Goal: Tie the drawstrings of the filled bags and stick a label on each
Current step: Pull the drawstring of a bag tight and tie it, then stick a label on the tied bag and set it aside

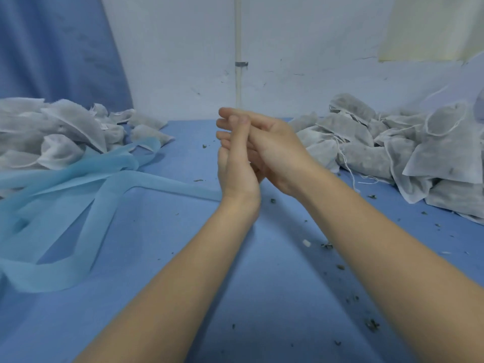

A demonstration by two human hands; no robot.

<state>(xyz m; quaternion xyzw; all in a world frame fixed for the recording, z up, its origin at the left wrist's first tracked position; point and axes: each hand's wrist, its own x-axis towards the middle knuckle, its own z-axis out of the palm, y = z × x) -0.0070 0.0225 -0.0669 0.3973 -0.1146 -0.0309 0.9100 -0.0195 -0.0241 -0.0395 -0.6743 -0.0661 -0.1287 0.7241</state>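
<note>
Pressing palm to palm above the middle of the tabletop (pixel 262 271), our left hand (pixel 235 163) and right hand (pixel 280 153) have straight fingers and hold nothing. We see one heap of bags (pixel 52 132) at far left with pale blue strips (pixel 86 195) trailing from it over the blue cover, and another heap of filled bags (pixel 408 148) at far right, their white drawstrings (pixel 345 163) hanging loose. Dark crumbs (pixel 372 324) lie scattered near our right forearm.
</note>
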